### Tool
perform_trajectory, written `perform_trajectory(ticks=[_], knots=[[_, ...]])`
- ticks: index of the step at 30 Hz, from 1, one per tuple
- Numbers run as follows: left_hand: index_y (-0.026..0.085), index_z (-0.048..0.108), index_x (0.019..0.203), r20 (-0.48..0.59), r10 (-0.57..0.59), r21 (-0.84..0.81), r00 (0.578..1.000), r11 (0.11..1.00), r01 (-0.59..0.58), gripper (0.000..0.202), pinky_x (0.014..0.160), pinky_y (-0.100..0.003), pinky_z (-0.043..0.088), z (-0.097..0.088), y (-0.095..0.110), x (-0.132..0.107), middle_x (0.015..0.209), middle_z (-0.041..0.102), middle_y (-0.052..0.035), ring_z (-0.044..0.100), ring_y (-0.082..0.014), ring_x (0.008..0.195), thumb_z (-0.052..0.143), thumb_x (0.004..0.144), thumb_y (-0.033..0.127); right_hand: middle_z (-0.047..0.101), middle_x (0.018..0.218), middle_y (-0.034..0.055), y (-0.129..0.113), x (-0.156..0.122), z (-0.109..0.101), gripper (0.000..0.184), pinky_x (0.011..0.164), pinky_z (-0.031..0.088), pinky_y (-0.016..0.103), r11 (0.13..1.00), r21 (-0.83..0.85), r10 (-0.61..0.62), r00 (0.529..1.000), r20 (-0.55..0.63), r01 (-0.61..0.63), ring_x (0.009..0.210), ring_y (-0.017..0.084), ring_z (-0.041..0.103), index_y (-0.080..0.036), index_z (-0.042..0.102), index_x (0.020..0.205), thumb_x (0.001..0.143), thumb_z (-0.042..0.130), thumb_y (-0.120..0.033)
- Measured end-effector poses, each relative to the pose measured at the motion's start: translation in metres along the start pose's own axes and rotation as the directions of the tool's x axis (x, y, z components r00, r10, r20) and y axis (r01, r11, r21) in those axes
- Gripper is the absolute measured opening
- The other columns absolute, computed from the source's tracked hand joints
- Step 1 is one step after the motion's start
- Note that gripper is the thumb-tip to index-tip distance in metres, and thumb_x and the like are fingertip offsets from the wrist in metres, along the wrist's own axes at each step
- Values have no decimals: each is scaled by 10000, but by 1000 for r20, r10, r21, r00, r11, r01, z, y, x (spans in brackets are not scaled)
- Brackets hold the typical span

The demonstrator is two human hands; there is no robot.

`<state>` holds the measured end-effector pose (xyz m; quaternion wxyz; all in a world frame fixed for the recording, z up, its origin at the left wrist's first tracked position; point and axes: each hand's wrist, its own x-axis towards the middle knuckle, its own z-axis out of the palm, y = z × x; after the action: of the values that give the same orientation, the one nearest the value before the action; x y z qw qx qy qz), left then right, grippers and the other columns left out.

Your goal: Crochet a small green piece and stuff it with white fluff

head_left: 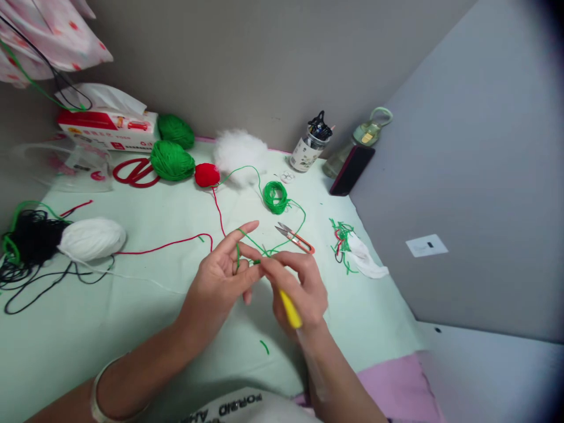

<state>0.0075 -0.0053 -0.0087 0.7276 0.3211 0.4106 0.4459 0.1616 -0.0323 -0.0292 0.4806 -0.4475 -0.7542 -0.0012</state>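
In the middle of the view my left hand (pixel 227 273) has green yarn looped round its raised index finger and other fingers. Its thumb and a finger pinch a small piece of green crochet (pixel 256 262). My right hand (pixel 299 288) is closed round a crochet hook with a yellow handle (pixel 289 308), its tip meeting the green work at the left fingertips. From there the yarn runs to a wound green skein (pixel 275 197) behind the hands. Thread snips with orange handles (pixel 299 239) lie just beyond my right hand.
Green yarn balls (pixel 172 160), a red ball (pixel 207 175), red-handled scissors (pixel 137 173) and white stuffing (pixel 241 154) lie at the back. White yarn (pixel 92 238) and black yarn (pixel 35 238) are left. A pen jar (pixel 305 154), phone (pixel 352 170) and bottle (pixel 339 158) stand back right; yarn scraps (pixel 343 235) lie right.
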Motion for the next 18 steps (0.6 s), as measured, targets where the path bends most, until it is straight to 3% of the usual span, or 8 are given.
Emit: perform_trajectory(ticks=[2, 5, 8, 10, 14, 16, 18], knots=[[206, 632, 1403, 80, -127, -102, 989, 986, 135, 642, 437, -164, 364, -1, 1, 2, 647, 477, 94, 295, -41, 465, 846, 799, 242, 741, 1058, 91, 0, -1, 2, 352, 750, 611, 358, 1000, -11, -1, 1000, -30, 1, 959, 219, 716, -299, 717, 1248, 973, 602, -112], [149, 694, 1314, 140, -235, -194, 962, 946, 260, 526, 423, -145, 301, -4, 5, 5, 565, 351, 123, 168, -33, 467, 847, 822, 253, 747, 956, 64, 2, 4, 2, 264, 719, 605, 359, 944, 279, 215, 970, -116, -176, 862, 201, 714, -273, 751, 1131, 997, 573, -131], [183, 721, 1290, 146, -197, -203, 970, 953, 224, 475, 424, -140, 295, -6, 10, 7, 535, 313, 129, 148, -37, 468, 843, 835, 244, 724, 849, 40, 4, 12, 3, 198, 593, 570, 328, 729, 594, 464, 884, -64, -340, 680, 166, 664, -242, 756, 972, 1022, 565, -227], [215, 733, 1277, 151, -159, -175, 976, 967, 185, 447, 428, -146, 327, -5, 10, 6, 579, 417, 109, 175, -26, 454, 836, 843, 244, 737, 876, 50, 4, 16, 4, 184, 586, 564, 320, 664, 646, 490, 872, 5, -377, 711, 173, 671, -234, 762, 938, 1012, 599, -274], [261, 749, 1242, 81, -59, -101, 995, 993, 67, 431, 468, -155, 410, -2, 4, 3, 858, 617, 50, 311, 3, 467, 850, 824, 240, 756, 925, 41, 0, 12, 6, 198, 665, 577, 322, 791, 509, 400, 916, -11, -339, 768, 165, 685, -268, 779, 1030, 1000, 605, -177], [267, 747, 1250, 67, -44, -98, 997, 994, 51, 449, 481, -151, 419, -1, 0, 4, 827, 609, 56, 336, -1, 472, 860, 815, 248, 752, 980, 48, -2, 6, 7, 285, 710, 588, 331, 900, 353, 287, 957, -42, -255, 832, 174, 700, -296, 771, 1129, 980, 613, -112], [244, 756, 1239, 98, -99, -135, 990, 985, 111, 423, 479, -144, 409, -2, -1, 5, 663, 513, 86, 279, -11, 454, 851, 826, 253, 752, 1074, 72, -1, 1, 6, 372, 766, 598, 353, 972, 192, 148, 988, -46, -137, 942, 201, 708, -310, 751, 1223, 956, 633, -79]])
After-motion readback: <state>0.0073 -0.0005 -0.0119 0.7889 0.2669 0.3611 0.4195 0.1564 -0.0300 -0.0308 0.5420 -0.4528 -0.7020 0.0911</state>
